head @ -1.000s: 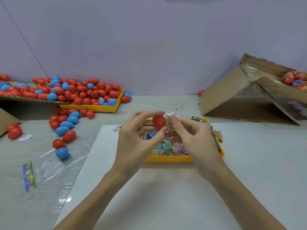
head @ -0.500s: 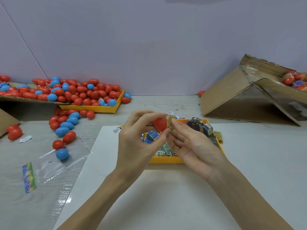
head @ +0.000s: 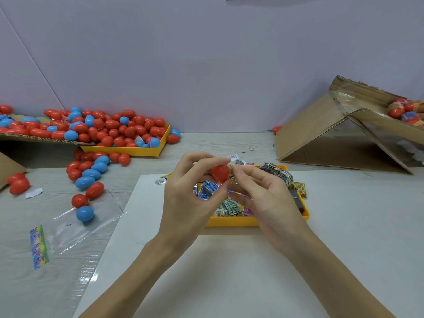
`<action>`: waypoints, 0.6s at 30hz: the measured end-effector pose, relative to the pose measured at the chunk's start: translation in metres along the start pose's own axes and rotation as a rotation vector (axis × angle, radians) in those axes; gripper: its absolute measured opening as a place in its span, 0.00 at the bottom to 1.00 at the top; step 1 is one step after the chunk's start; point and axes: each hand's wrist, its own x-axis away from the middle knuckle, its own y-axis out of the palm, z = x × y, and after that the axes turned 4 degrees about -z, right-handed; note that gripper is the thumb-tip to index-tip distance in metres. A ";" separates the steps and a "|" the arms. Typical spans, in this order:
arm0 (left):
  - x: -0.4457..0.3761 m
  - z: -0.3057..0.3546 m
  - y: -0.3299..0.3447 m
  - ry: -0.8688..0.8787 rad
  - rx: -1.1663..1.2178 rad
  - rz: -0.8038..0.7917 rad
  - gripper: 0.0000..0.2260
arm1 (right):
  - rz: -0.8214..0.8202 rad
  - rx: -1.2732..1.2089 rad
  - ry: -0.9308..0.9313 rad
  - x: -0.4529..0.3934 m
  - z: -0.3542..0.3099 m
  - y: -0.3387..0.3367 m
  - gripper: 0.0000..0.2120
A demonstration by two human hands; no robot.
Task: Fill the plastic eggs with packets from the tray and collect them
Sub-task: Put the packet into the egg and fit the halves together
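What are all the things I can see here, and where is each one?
Egg half: one, red, pinched in the left hand above the near tray.
Packet: one, tan, pinched in the right hand at the egg half's opening.
Near tray: one, yellow, centre, holding many printed packets.
Far tray: one, yellow, back left, heaped with red and blue eggs.
Loose eggs: many, red and blue, on the table left.
Clear bag: one, rainbow-coloured strip, near left, with a blue egg on it.
Cardboard box: one, brown, tipped over, right; wrapped eggs at its far edge.
White sheet: one, under the near tray.
Left hand: one.
Right hand: one.
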 end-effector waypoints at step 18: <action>-0.001 0.001 0.000 -0.084 0.049 0.033 0.22 | -0.007 -0.065 -0.014 0.000 0.003 0.002 0.14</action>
